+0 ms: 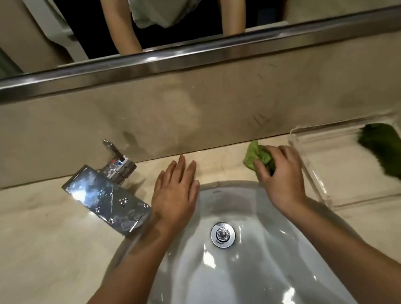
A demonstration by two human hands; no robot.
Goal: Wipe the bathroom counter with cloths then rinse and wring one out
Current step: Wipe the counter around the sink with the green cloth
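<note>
- The right hand [282,180] has its fingers curled round a crumpled light green cloth [257,156]. It presses the cloth onto the glossy beige stone counter [29,234] at the far right of the basin rim. Bunching the cloth likely gives a firm pad for scrubbing the narrow strip along the back wall.
- The left hand [174,192] lies flat on the counter beyond the far rim, fingers straight and close together, holding nothing. It looks like a brace for leaning forward over the basin.
- A second, dark green folded cloth [392,152] lies in a clear plastic rectangular tray [315,181] at the right, just beside the right hand. It is probably parked there so it stays off the surface being wiped.
- The oval white ceramic basin [234,285] sits near, between the forearms. Its chrome drain [222,234] is uncovered and no water is running.
- The flat chrome waterfall tap [107,197] stands to the left, spout over the rim, within the left hand's reach for the rinse not yet begun.
</note>
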